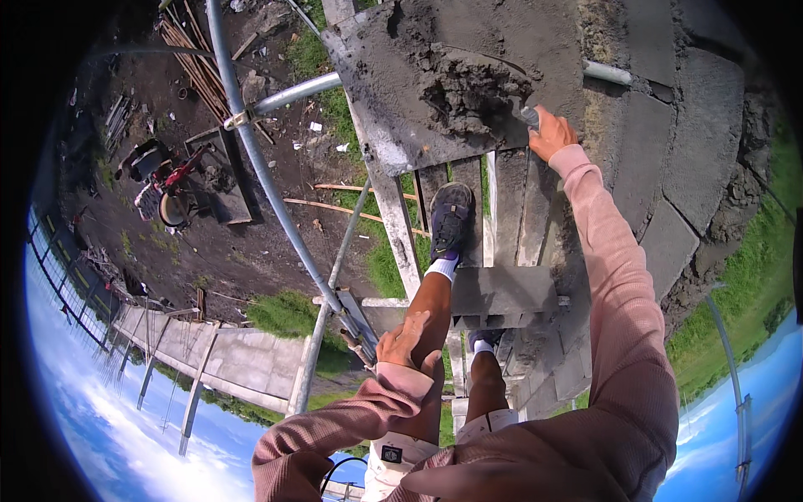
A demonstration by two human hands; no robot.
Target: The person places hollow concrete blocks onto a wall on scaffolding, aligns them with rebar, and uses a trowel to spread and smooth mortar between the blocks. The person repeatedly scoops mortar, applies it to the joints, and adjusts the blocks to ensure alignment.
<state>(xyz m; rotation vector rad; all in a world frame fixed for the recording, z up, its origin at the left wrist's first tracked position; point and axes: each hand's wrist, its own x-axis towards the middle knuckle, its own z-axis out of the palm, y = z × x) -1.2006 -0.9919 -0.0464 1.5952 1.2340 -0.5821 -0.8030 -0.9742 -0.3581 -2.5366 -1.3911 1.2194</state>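
My right hand is closed around the grey handle of a trowel. The trowel's blade reaches into a heap of wet dark mortar, and most of it is hidden there. Under the heap lies a flat, mortar-smeared board. My left hand rests on my raised left leg near the knee, fingers stretched out, holding nothing. One dark shoe stands on the wooden planks just this side of the board.
On the left, a metal scaffold pipe rises beside the planks, joined to a cross pipe. A grey block wall with wet mortar along its edge runs on the right. Far below at left, a red machine stands on the dirt.
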